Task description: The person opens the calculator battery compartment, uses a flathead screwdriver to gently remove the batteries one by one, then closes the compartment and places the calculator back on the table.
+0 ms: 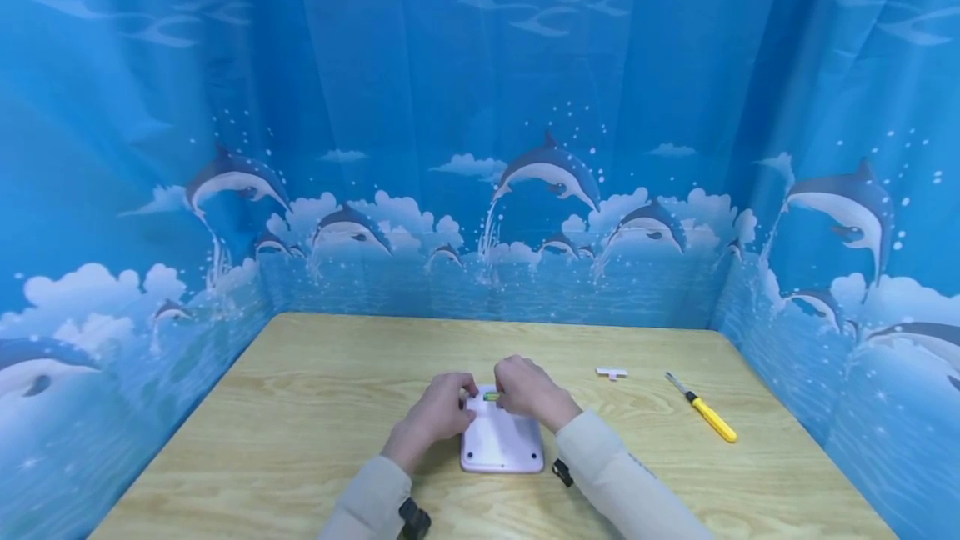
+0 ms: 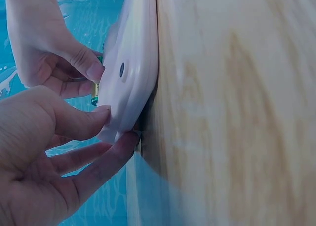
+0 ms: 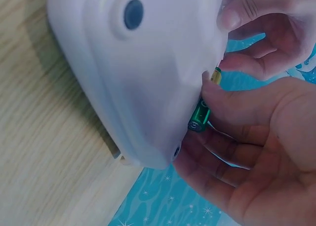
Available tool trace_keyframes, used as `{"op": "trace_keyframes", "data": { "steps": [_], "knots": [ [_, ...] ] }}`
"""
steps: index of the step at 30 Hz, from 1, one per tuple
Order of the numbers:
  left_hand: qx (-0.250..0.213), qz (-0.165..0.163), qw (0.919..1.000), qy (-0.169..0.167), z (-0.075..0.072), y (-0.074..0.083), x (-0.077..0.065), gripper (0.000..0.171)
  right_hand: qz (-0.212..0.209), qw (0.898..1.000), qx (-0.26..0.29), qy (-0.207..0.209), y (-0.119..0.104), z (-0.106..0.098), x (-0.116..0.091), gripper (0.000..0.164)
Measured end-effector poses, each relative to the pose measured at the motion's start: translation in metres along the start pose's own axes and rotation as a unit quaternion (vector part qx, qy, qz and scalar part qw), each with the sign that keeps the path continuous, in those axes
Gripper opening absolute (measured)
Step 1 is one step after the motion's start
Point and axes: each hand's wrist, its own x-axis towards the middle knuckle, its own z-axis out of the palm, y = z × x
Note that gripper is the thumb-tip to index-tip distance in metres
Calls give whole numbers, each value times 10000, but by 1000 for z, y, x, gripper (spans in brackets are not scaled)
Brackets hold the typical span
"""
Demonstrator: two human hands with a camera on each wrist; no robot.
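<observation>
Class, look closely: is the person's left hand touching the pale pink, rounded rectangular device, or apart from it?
Touching: in the left wrist view, the left hand rests its thumb tip against the face of the device.

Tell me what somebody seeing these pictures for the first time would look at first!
Probably the bright blue backdrop with leaping dolphins, behind and beside the wooden table. Next, around the table's middle, comes a pale device, gripped at its edge by the left hand, while the right hand holds a little green battery against it. Then the yellow-handled screwdriver, lying off to the right on the table.
</observation>
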Motion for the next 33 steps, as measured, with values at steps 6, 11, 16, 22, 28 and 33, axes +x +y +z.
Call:
{"op": "trace_keyframes", "data": {
  "steps": [6, 11, 16, 22, 28, 33],
  "knots": [
    [66, 94, 9999, 9, -1, 0, 0, 21, -98, 9999, -114, 64, 1, 0, -2, 11],
    [64, 107, 9999, 23, -1, 0, 1, 21, -190, 9994, -118, 255, 2, -3, -4, 11],
    [84, 53, 9999, 34, 1, -1, 1, 21, -355, 9981, -29, 494, 3, -5, -7, 10],
    [37, 75, 10000, 23, 2, -1, 0, 20, -557, 9964, 201, 613, 5, -5, -11, 24],
    [34, 174, 9998, 24, 0, -1, -1, 21, -607, 9960, 328, 568, 7, -7, -16, 32],
    [30, 206, 9998, 30, 0, -2, -1, 22, -628, 9963, 248, 536, 9, -11, -18, 27]
  ]
}}
